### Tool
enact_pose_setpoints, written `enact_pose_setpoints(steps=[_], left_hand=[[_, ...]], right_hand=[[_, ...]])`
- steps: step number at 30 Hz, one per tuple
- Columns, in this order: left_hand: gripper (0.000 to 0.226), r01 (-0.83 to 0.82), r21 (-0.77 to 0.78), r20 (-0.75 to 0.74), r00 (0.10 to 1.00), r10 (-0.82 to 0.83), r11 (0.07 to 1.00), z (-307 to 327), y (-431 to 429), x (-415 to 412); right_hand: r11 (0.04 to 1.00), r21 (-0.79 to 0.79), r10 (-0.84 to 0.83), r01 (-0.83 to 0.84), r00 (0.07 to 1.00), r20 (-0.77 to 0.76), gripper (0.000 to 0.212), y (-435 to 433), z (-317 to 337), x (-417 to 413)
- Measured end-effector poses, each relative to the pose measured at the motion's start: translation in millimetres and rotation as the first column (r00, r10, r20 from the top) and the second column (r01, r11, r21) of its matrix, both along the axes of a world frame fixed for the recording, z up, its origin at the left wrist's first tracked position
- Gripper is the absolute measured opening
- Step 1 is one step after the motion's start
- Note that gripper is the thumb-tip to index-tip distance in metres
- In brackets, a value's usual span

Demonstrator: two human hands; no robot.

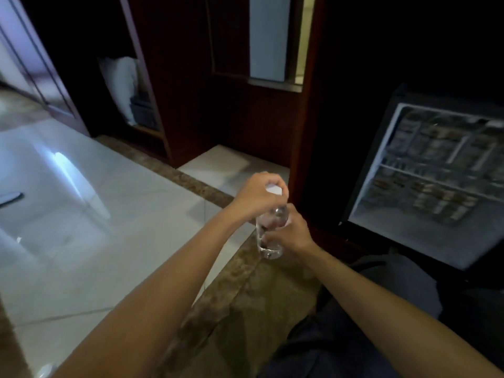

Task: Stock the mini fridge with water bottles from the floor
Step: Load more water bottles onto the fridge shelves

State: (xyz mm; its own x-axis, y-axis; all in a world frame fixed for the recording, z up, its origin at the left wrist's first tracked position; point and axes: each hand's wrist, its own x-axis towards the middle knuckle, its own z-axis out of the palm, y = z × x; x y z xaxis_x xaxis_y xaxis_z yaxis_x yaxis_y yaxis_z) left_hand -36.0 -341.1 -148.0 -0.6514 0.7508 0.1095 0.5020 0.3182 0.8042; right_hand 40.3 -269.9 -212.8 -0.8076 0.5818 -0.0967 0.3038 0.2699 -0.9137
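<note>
One clear plastic water bottle (pixel 268 237): left hand (pixel 257 199) clasps white cap (pixel 274 190), right hand (pixel 290 231) wraps mid-body, the sounder hold; judged light, slick, crushable; black mini fridge (pixel 409 236) at two o'clock

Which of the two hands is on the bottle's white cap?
The left hand: it curls over the cap, while the right hand grips the clear bottle lower down.
</note>
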Motion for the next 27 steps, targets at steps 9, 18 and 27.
enact_pose_setpoints(steps=[9, 18, 27], left_hand=[[0.017, 0.045, -0.013, -0.118, 0.992, -0.046, 0.999, 40, 133, 21], [0.013, 0.428, -0.163, -0.026, 0.899, -0.438, 0.889, 43, 254, 44], [0.021, 0.466, -0.130, 0.201, 0.877, -0.437, 0.875, -42, 356, 47]], right_hand=[[0.978, 0.080, -0.186, 0.193, 0.978, -0.094, 0.058, 121, 26, 26], [0.991, -0.048, -0.129, 0.126, 0.988, -0.084, 0.036, 242, 6, 71], [0.875, 0.060, -0.483, 0.480, 0.859, 0.172, 0.051, 331, -75, 79]])
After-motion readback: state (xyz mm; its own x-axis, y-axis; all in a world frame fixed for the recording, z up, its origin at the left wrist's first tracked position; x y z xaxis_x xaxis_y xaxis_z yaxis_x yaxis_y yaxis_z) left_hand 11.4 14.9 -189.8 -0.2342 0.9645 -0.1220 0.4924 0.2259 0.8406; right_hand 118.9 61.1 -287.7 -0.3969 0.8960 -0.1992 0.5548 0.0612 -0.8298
